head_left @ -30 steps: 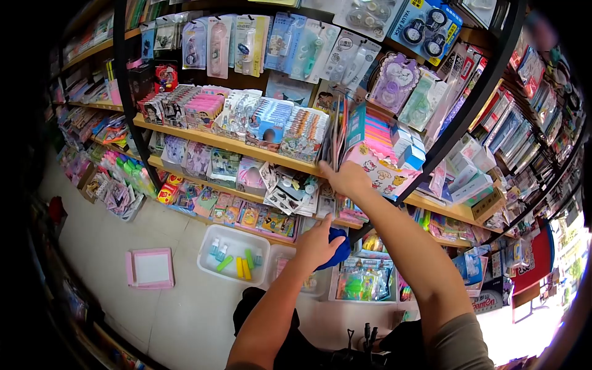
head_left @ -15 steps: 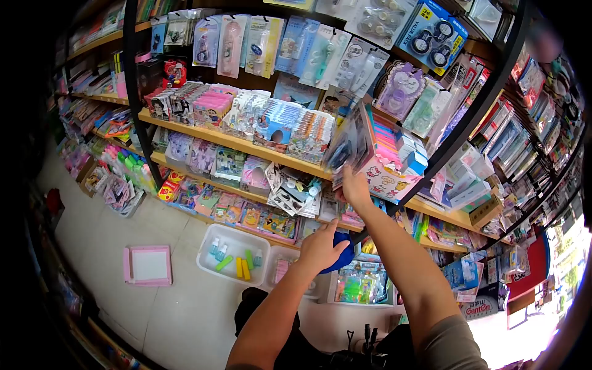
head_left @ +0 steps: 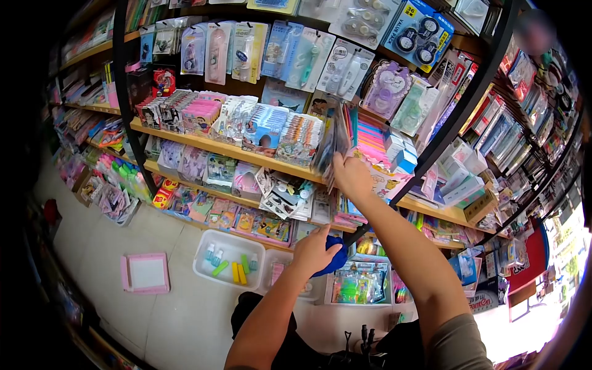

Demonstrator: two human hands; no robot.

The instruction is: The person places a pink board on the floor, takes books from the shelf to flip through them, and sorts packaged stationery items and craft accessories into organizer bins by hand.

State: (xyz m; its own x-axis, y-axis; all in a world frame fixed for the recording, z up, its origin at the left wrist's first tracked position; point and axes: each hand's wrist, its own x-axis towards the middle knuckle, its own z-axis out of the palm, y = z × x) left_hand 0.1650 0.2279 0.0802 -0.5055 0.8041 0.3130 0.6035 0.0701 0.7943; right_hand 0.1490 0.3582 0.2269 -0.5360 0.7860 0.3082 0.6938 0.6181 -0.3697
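My right hand (head_left: 353,177) is closed on the lower edge of some thin flat packets (head_left: 331,148) at the shelf's front edge. They stand nearly edge-on and are blurred, so their print cannot be read. Just to their right is a printed box (head_left: 387,180) holding pink booklets (head_left: 370,140) and small blue-and-white boxes (head_left: 401,151). Lower down, my left hand (head_left: 311,251) is wrapped round a bunched blue cloth (head_left: 333,258), with one finger pointing up toward the lower shelf.
Stationery packs fill the wooden shelf (head_left: 246,150), with blister packs (head_left: 308,58) hanging above. A black upright post (head_left: 453,117) stands right of my right hand. On the floor are a white bin (head_left: 206,271) with bottles and coloured sticks, another full bin (head_left: 361,302), and a pink frame (head_left: 125,274).
My right hand has turned the packets from a tilted, fanned position over the printed box to a more upright one left of it. My left hand still holds the cloth. The view has shifted slightly.
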